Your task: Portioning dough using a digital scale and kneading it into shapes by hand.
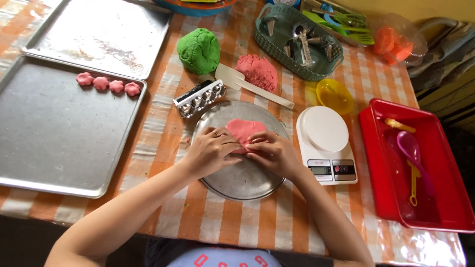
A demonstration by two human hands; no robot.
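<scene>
on the round metal plate, the left hand and right hand meet, fingers pinching the near edge of a flat pink dough piece (both closed on it). just beyond lie a metal mould, white spatula, green dough ball; a kitchen scale sits right.
</scene>
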